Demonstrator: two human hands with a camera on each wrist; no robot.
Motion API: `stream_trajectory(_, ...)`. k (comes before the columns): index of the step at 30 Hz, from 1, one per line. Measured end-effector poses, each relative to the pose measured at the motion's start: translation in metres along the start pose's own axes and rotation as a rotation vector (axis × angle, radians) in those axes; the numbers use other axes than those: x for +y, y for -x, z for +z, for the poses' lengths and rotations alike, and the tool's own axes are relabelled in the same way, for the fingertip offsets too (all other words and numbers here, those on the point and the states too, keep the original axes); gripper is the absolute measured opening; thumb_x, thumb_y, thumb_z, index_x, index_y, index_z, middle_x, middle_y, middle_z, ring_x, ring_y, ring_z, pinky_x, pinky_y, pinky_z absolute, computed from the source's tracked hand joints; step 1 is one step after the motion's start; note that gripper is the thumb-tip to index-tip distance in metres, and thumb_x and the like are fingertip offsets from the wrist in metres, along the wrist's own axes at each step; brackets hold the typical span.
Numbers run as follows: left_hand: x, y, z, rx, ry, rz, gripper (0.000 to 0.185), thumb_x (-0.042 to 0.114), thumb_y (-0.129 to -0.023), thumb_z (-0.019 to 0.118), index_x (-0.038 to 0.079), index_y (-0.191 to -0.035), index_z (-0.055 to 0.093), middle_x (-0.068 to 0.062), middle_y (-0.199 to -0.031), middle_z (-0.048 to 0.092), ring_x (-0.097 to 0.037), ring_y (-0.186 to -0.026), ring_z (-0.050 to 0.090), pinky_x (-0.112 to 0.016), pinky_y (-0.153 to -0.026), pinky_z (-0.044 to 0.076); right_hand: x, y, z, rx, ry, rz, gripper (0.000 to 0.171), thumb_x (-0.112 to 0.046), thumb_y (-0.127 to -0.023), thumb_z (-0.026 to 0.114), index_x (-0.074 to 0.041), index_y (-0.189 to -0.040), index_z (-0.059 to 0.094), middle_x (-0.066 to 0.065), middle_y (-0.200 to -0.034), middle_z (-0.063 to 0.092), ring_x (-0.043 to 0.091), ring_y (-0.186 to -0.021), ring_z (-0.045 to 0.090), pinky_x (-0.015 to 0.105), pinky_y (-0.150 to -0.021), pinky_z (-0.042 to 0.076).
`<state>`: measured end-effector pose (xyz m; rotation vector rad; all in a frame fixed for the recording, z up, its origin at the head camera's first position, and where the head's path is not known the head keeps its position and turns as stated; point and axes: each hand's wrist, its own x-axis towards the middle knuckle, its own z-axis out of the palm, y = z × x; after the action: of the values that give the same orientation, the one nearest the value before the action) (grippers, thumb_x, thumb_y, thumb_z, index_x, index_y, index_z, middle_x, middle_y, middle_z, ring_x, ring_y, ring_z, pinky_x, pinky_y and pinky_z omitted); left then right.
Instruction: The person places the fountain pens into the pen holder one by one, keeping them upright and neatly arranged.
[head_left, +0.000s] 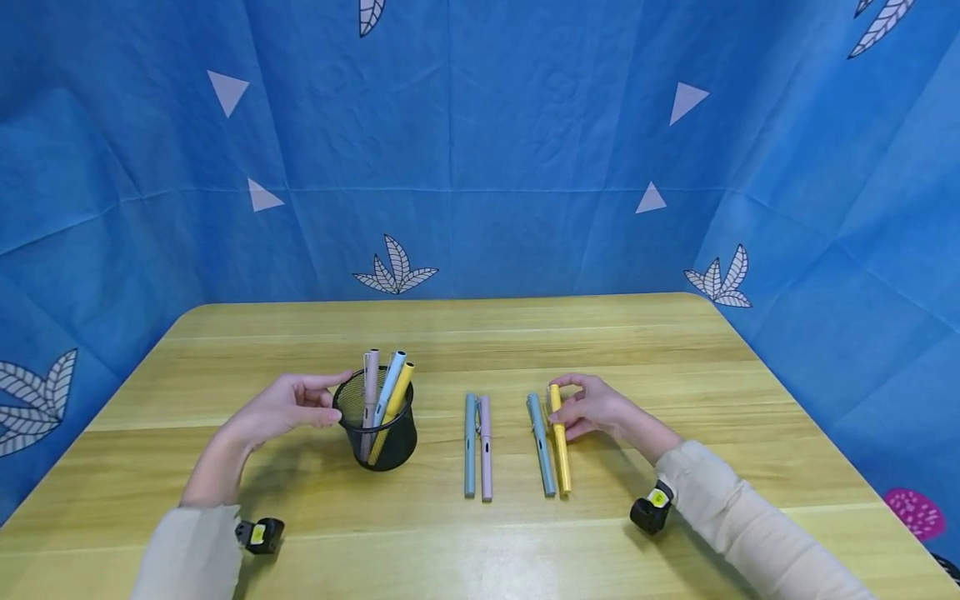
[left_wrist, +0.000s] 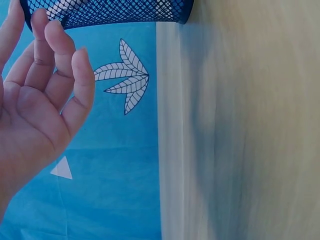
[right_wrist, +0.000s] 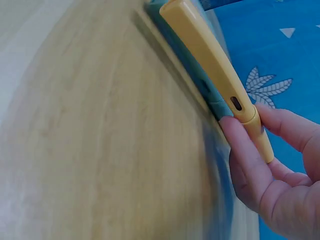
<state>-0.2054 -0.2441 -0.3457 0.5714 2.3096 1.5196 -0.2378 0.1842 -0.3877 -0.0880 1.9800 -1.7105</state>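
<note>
I see a yellow pen (head_left: 559, 450) lying flat on the table, its far end pinched between my right hand's fingertips (right_wrist: 239, 141), a blue-grey pen (head_left: 541, 446) touching its left side. My left hand rests its fingertips against a black mesh cup (head_left: 382, 433), which stands upright holding 3 pens.

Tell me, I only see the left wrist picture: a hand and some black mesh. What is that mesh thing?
Observer: It is a black mesh pen cup on the wooden table, holding three pens.
Operator: Is the left hand holding it?
Observer: No, the left hand is open beside it, fingertips near the rim.
Operator: What is the other hand doing?
Observer: The right hand pinches a yellow pen lying next to a blue pen.
</note>
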Motion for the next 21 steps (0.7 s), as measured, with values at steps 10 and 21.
stream_trajectory(10, -0.001, 0.001, 0.0, 0.003, 0.011, 0.009, 0.066, 0.01, -0.081, 0.065, -0.009, -0.133, 0.03, -0.008, -0.08, 0.058, -0.012, -0.069, 0.056, -0.027, -0.068, 0.048, -0.006, -0.001, 0.005, 0.03, -0.068, -0.023, 0.063, 0.01, -0.077, 0.061, 0.006, -0.13, 0.028, 0.014, -0.086, 0.051, 0.02, -0.065, 0.06, 0.037, -0.065, 0.051)
stream_trajectory(21, 0.001, 0.0, 0.0, 0.001, 0.003, -0.011, 0.067, 0.011, -0.081, 0.066, -0.009, -0.134, 0.03, -0.007, -0.075, 0.055, -0.008, -0.063, 0.049, -0.029, -0.064, 0.046, -0.013, -0.001, 0.016, 0.072, -0.113, -0.076, 0.063, 0.009, -0.079, 0.06, 0.005, -0.132, 0.026, 0.013, -0.087, 0.051, 0.019, -0.066, 0.06, 0.037, -0.067, 0.051)
